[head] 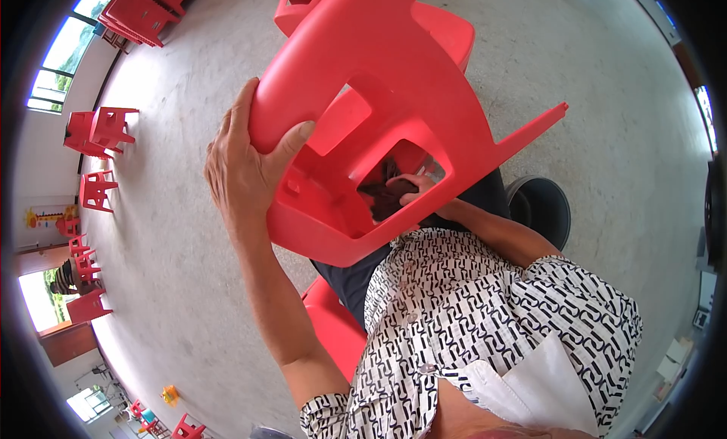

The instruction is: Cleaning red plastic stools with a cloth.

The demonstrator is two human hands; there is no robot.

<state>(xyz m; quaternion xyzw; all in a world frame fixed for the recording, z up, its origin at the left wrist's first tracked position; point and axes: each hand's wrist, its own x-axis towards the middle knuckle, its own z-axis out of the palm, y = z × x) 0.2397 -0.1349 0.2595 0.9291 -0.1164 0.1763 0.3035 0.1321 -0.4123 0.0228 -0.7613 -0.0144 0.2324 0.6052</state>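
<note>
A red plastic chair (409, 58) is tilted over my lap, its openings and one leg showing. My left hand (244, 138) grips its smooth rounded edge, with the thumb on the near side and the fingers around the outside. Through a square opening in the chair, my right hand (417, 189) shows, holding a dark brown cloth (386, 197) against the inner part of the chair. The chair's frame hides part of that hand and of the cloth.
A black bucket (539, 209) stands on the floor by my right leg. Another red seat (448, 33) is behind the held chair, and one (335, 331) lies beneath me. Red stools (111, 126) and stacked red furniture (136, 16) line the left wall.
</note>
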